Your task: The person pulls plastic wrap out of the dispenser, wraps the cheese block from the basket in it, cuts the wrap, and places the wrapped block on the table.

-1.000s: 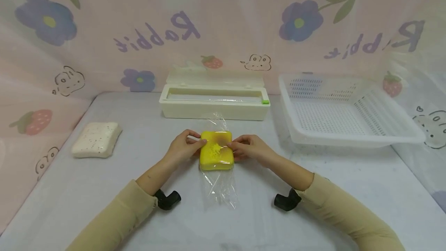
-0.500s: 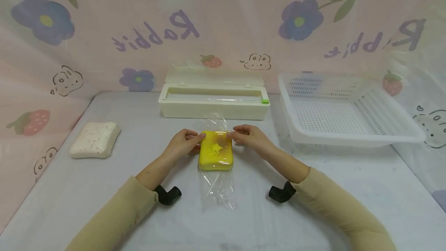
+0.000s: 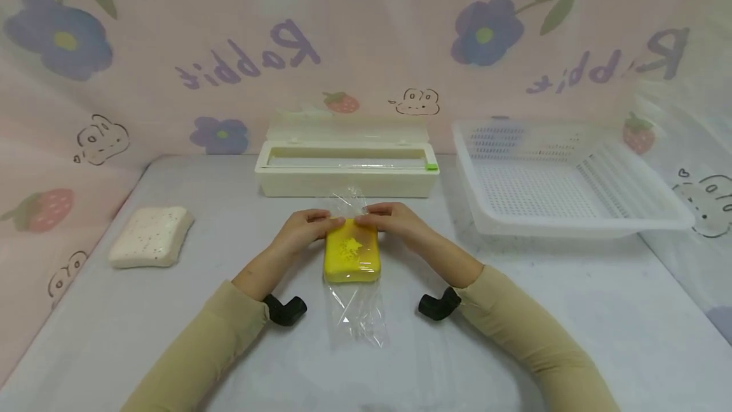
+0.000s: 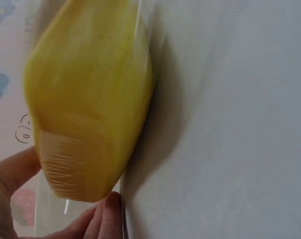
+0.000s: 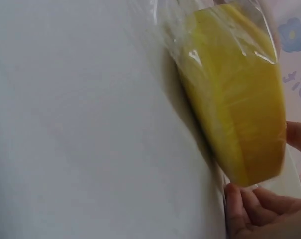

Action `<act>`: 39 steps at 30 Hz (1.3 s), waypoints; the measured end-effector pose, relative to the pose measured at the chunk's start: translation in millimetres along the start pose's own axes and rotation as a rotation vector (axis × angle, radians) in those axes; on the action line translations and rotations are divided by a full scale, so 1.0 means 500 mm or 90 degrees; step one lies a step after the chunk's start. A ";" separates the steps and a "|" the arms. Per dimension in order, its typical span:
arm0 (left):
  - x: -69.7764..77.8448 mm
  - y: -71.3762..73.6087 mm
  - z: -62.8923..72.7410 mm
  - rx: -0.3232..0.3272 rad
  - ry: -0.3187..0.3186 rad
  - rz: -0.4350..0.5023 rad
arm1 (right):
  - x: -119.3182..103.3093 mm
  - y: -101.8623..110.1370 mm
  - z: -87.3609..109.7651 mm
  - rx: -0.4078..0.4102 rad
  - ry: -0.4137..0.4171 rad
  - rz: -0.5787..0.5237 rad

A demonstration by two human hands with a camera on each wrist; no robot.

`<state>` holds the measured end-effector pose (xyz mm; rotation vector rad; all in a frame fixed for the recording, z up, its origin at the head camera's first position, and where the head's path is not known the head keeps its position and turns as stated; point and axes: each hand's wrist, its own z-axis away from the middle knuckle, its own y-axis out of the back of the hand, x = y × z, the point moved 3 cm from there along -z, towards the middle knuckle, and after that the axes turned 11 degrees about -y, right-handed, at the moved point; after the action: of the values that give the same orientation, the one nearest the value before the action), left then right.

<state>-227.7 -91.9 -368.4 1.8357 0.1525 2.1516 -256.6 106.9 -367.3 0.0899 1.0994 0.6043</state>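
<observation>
A yellow, rounded, squarish block [image 3: 351, 259] lies in clear plastic film [image 3: 356, 320] at the middle of the table. Loose film sticks out beyond its near and far ends. My left hand [image 3: 303, 229] pinches the far left corner, thumb on top and fingers low at the far end. At the far right corner my right hand [image 3: 397, 220] pinches in the same manner. In the left wrist view the block [image 4: 90, 99] shows film wrinkled tightly across its end. Behind it stands a cream wrap dispenser [image 3: 346, 184] with its lid up and a roll of film inside.
A white block with dark specks [image 3: 150, 237] lies on the left of the table. To the right at the back stands a white perforated basket [image 3: 577, 225]. Black curved pieces [image 3: 288, 311] stick out from both sleeves. A printed curtain [image 3: 366, 37] hangs behind.
Both hands have slid from the block's sides to its far corners, the thumbs coming closer together. The right hand has moved further left and away. The block has stayed nearly in place.
</observation>
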 end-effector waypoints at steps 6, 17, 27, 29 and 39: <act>-0.003 -0.009 -0.010 0.002 -0.043 0.027 | 0.001 -0.011 -0.005 0.004 0.007 -0.048; 0.000 -0.017 -0.015 0.034 -0.106 0.029 | 0.004 -0.018 -0.006 -0.002 0.040 -0.127; 0.018 -0.004 0.002 0.049 -0.142 0.039 | -0.013 -0.015 0.009 -0.028 0.117 -0.139; 0.026 -0.001 0.006 0.035 -0.166 0.046 | -0.018 -0.014 0.014 -0.048 0.153 -0.148; 0.050 0.007 0.051 0.048 -0.294 -0.133 | -0.018 -0.003 0.038 -0.052 0.312 -0.046</act>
<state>-206.5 -90.9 -339.6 2.1945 0.3069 1.5591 -242.5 105.2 -351.5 -0.1777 1.5416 0.6211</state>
